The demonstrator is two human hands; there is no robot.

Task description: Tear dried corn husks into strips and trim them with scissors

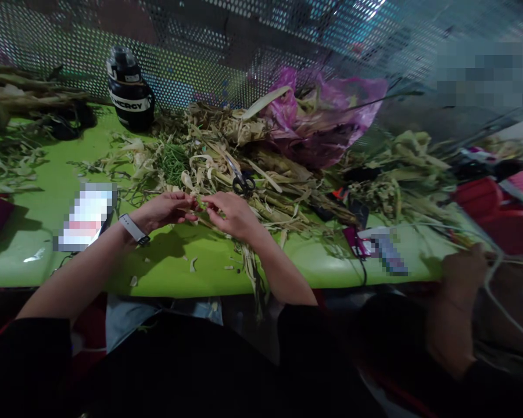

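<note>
My left hand (pixel 168 210), with a white band on its wrist, is closed in a pinch near the middle of the green table. Facing it, my right hand (pixel 233 216) is closed too. Between the fingertips is a small green plant piece (pixel 201 204), its details partly hidden by the fingers. Just behind the hands lies a heap of dried, husk-like plant strips (pixel 226 130), with a clump of thin green strands (pixel 173 164) on its left part. Black-handled scissors (pixel 243 183) rest on the heap beyond my right hand, blades pointing away.
A phone (pixel 87 217) with a lit screen lies left of my left forearm. A dark bottle (pixel 131 93) stands behind. A pink plastic bag (pixel 326 116) sits at the back, against perforated metal (pixel 226 46). On the right are another phone (pixel 390 252) and a co-worker's hand (pixel 464 267).
</note>
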